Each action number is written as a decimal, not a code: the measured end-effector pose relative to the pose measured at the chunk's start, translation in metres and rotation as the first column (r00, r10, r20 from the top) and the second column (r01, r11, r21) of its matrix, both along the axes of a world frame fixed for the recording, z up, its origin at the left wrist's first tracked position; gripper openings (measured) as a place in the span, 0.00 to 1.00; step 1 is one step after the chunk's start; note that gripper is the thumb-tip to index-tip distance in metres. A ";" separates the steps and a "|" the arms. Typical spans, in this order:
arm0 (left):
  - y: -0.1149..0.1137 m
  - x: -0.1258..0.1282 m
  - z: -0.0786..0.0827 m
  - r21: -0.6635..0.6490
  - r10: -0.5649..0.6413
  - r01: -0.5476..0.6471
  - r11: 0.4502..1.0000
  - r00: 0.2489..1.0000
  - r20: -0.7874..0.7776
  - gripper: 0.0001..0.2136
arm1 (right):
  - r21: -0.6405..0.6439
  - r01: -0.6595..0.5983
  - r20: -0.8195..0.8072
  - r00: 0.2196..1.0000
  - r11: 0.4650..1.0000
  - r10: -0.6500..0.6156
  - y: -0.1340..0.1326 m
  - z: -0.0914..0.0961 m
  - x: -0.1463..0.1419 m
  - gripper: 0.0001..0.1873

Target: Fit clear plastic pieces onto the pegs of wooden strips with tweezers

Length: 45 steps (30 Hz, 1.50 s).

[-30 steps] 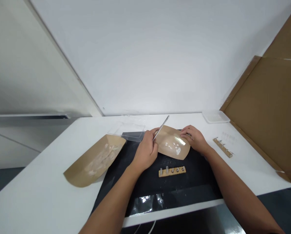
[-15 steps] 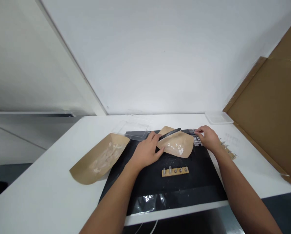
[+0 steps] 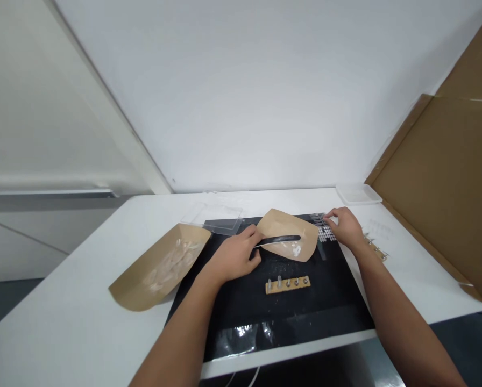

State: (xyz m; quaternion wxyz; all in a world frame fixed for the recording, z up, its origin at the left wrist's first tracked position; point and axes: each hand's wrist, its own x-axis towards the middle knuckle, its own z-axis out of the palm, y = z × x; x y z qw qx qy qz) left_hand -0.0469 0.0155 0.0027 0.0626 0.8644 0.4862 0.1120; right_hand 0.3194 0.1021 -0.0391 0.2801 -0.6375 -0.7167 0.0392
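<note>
My left hand [image 3: 235, 257] is closed around metal tweezers [image 3: 279, 239], whose tips reach over a curved brown paper tray [image 3: 289, 232] holding a few small white pieces. My right hand [image 3: 345, 227] rests at the tray's right side, fingertips pinched on a sheet of small shiny squares [image 3: 325, 232] on the black mat [image 3: 317, 301]. What the fingers hold is too small to name. A small wooden strip [image 3: 287, 284] with several upright pins lies on the mat just in front of the tray.
A larger brown paper tray [image 3: 160, 266] with clear pieces lies at the left. A clear plastic lid [image 3: 214, 216] sits behind it. A second pin strip [image 3: 373, 248] and a white shallow dish [image 3: 358, 193] are at the right, beside a big cardboard sheet [image 3: 446, 183].
The tweezers swung down from pointing up to lying level over the small tray. My right hand left the tray's edge and moved right onto the sheet of shiny squares.
</note>
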 end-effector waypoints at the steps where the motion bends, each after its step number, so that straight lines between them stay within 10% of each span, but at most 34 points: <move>1: 0.000 0.000 0.000 -0.002 0.001 -0.001 1.000 1.000 0.004 0.14 | -0.008 0.001 0.004 1.000 1.000 -0.001 0.001 -0.002 0.000 0.05; 17: -0.003 0.007 0.008 -0.034 -0.153 0.170 0.985 0.946 0.286 0.12 | -0.054 0.067 -0.009 0.998 0.996 -0.068 0.009 -0.010 -0.003 0.04; 26: -0.007 0.014 0.015 -0.102 0.061 -0.019 0.995 0.905 0.421 0.20 | 0.080 0.129 -0.117 0.986 0.988 -0.119 0.003 0.001 0.004 0.07; 36: -0.006 0.035 -0.010 0.104 0.013 -0.067 0.992 0.892 0.452 0.16 | 0.355 -0.262 -0.259 0.895 0.898 0.363 -0.051 0.036 -0.073 0.09; 45: -0.013 0.044 -0.010 0.123 -0.023 -0.045 0.991 0.864 0.503 0.14 | 0.436 -0.300 -0.198 0.888 0.848 0.416 -0.075 0.034 -0.102 0.07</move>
